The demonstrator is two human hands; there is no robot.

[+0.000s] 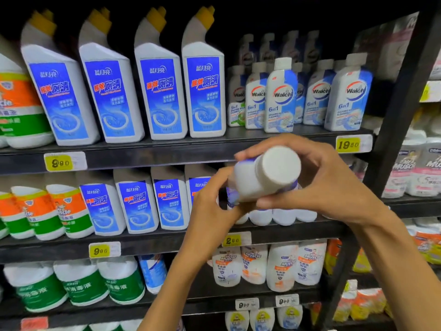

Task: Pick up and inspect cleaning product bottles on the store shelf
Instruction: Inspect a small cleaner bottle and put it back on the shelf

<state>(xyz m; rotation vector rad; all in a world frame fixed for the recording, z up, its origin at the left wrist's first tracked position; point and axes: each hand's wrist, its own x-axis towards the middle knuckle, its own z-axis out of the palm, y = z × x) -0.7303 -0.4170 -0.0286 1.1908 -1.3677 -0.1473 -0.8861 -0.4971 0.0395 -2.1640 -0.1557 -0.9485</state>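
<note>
Store shelving [167,152] stands behind a small rigid plastic bottle [257,180], likely light and smooth, gripped mid-air, cap toward camera, by curled left hand [210,206] and right hand [317,177].

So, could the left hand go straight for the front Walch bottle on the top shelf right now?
Probably not yet: the left hand and right hand both grip the white-capped bottle. The Walch bottle itself stands unobstructed at the shelf front.

- White bottle [260,177], blue-and-white label, tipped toward the camera, round white cap foremost, held off the shelf.
- Matching Walch bottles [281,96] stand upright on the upper shelf.
</note>
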